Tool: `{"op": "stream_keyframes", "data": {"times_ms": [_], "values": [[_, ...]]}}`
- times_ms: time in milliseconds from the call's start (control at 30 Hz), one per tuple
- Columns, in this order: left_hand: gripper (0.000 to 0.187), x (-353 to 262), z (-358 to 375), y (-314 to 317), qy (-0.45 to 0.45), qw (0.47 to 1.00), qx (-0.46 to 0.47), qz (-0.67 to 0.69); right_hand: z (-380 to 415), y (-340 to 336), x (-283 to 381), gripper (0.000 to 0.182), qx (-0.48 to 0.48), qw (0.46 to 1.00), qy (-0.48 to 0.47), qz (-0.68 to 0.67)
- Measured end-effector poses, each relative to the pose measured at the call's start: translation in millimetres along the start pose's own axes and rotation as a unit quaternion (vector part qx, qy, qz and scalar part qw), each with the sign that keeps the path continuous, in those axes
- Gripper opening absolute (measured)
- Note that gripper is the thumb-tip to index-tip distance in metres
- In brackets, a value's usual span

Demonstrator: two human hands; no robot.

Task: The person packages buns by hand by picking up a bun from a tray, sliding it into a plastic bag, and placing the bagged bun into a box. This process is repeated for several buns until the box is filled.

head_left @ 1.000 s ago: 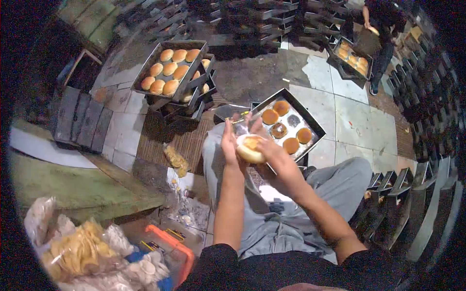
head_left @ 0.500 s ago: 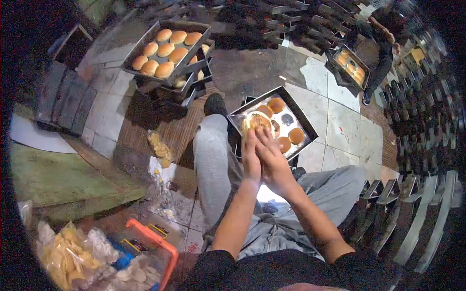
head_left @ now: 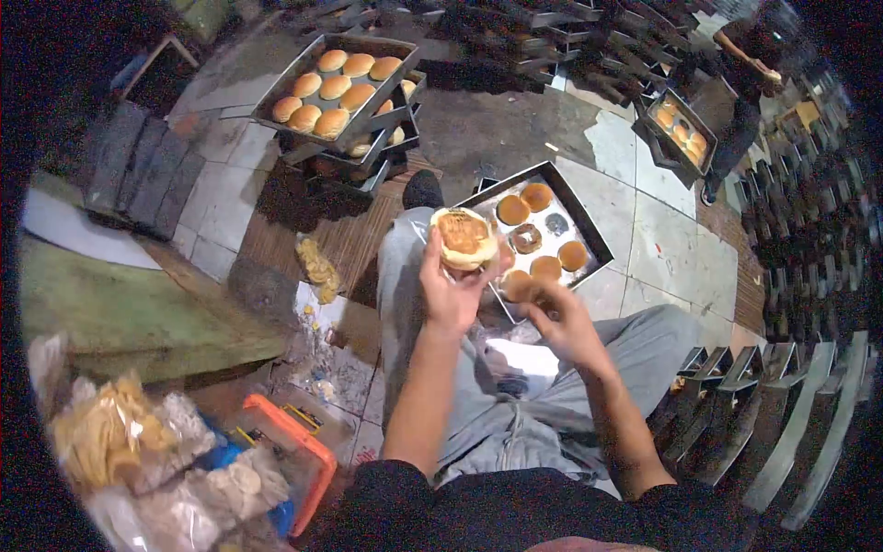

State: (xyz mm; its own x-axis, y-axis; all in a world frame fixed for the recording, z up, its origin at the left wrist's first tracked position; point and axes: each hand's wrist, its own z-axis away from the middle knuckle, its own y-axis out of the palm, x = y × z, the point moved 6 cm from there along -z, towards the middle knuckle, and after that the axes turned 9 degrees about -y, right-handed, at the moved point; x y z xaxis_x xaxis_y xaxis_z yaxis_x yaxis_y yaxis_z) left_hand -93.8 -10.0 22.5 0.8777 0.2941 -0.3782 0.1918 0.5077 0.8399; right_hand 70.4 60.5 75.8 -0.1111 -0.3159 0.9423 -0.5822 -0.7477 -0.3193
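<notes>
My left hand (head_left: 451, 294) is closed around a bun (head_left: 464, 239), whose browned, crumbly flat face is turned up towards me. Above my lap, my right hand (head_left: 572, 333) has its fingers curved and the thumb apart, with some motion blur. Its fingertips overlap a brown bun (head_left: 518, 282) at the near side of a square metal tray (head_left: 589, 219). In the tray lie several round brown pieces, one of them with a torn, pale-marked top (head_left: 525, 239), and a dark grey round spot (head_left: 556, 224).
Stacked trays of golden buns (head_left: 333, 87) stand at the upper left. Another bun tray (head_left: 681, 129) is at the upper right beside a person (head_left: 736, 101). Empty metal pans (head_left: 800, 405) line the right. At lower left are plastic bags (head_left: 120, 432) and an orange-rimmed crate (head_left: 308, 460).
My hands were together over the bun; now they are apart. The left has lifted the bun to the left, while the right has moved right and towards my lap.
</notes>
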Motion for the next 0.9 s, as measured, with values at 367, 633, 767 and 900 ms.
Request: {"op": "stream_keyframes", "data": {"times_ms": [367,633,767,900], "values": [[0.027,-80.7,124.9,11.6,0.224,0.560,-0.187,-0.775,-28.4,49.2,16.0,0.010,-0.082,0.978,-0.070,-0.177],[0.005,-90.6,110.3,2.2,0.289,0.831,-0.046,-0.474,-24.7,18.3,28.3,0.007,-0.157,0.969,-0.186,-0.043],[0.012,-86.3,103.8,-12.6,0.289,0.837,-0.069,-0.460,-31.6,19.6,6.4,0.018,-0.113,0.974,-0.086,-0.179],[0.015,-94.4,84.3,16.0,0.379,0.755,-0.061,-0.532,-55.7,20.4,12.9,0.020,-0.082,0.980,0.000,-0.180]]}}
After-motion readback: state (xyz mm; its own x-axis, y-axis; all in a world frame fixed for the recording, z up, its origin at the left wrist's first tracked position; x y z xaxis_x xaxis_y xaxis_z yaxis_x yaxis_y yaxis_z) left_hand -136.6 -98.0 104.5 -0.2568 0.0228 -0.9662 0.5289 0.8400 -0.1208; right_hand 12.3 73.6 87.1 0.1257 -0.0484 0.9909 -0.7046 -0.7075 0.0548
